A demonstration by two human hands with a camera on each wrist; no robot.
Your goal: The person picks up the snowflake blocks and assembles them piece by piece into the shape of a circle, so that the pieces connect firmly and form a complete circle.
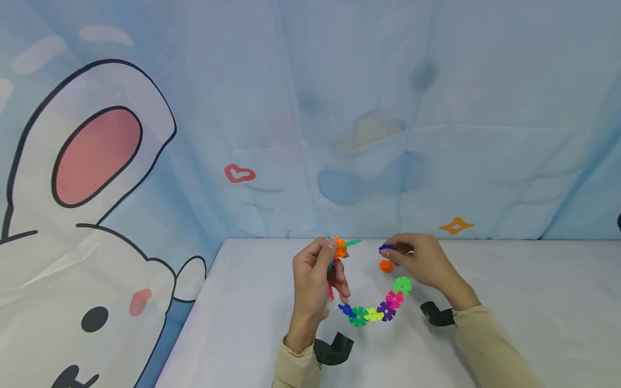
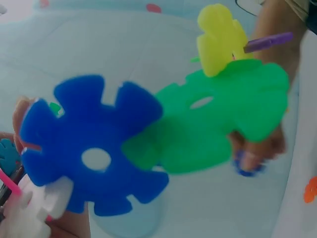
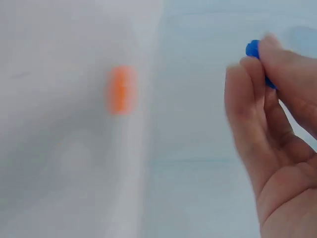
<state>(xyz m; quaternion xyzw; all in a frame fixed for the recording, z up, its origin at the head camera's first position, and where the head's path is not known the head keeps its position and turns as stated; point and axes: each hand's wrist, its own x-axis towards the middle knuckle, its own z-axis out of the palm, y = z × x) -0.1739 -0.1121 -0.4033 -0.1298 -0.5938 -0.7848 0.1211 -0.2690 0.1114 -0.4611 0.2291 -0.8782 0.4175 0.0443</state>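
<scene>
My left hand (image 1: 308, 283) pinches an orange notched plastic disc (image 1: 340, 249) between thumb and fingers, with a teal disc (image 1: 352, 243) joined to it. More interlocked discs run down past the palm. From there the chain curves right through a blue disc (image 2: 52, 136), a green one (image 2: 213, 119), a yellow one (image 1: 373, 314), a purple one (image 1: 386, 311), a pink one (image 1: 394, 299) and a light green end disc (image 1: 402, 286). My fingers hide part of the chain. Farther right, my right hand (image 1: 427, 261) pinches a dark blue disc (image 3: 253, 48), apart from the chain.
A loose orange disc (image 1: 386, 266) lies on the white tabletop (image 1: 233, 323), just below the right hand's fingertips. Behind the table's far edge hangs a light blue printed curtain (image 1: 310, 118). Black wrist mounts (image 1: 335, 349) stick out from both sleeves.
</scene>
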